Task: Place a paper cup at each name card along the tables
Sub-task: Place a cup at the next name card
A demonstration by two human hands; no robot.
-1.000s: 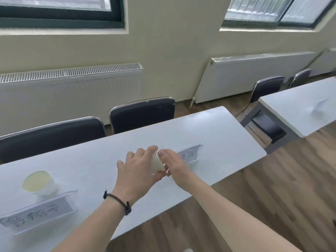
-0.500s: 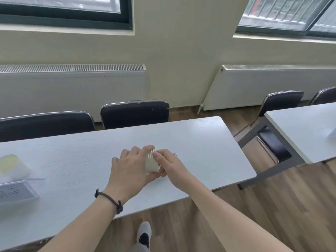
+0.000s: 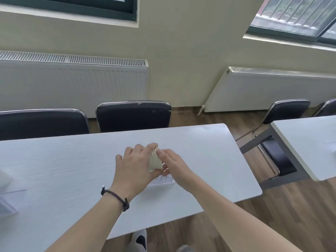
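A short stack of white paper cups (image 3: 155,160) lies sideways between my hands, rims pointing right. My left hand (image 3: 133,170) is wrapped around the stack from the left. My right hand (image 3: 172,165) pinches the rims at the open end. Both hover over the white table (image 3: 72,170). Just under my hands stands a clear name card (image 3: 164,180), mostly hidden by them. At the far left edge another name card (image 3: 6,206) shows, with a blurred bit of a placed paper cup (image 3: 2,179) behind it.
Two black chairs (image 3: 133,115) stand behind the table, against white radiators (image 3: 72,82). A second white table (image 3: 309,142) with a black chair (image 3: 286,110) stands to the right, across a gap of wooden floor. My shoe (image 3: 139,240) shows below the table edge.
The view has shifted right along the table, so the placed cup and first name card slid to the left edge. My hands still hold the stack, now over the second name card.
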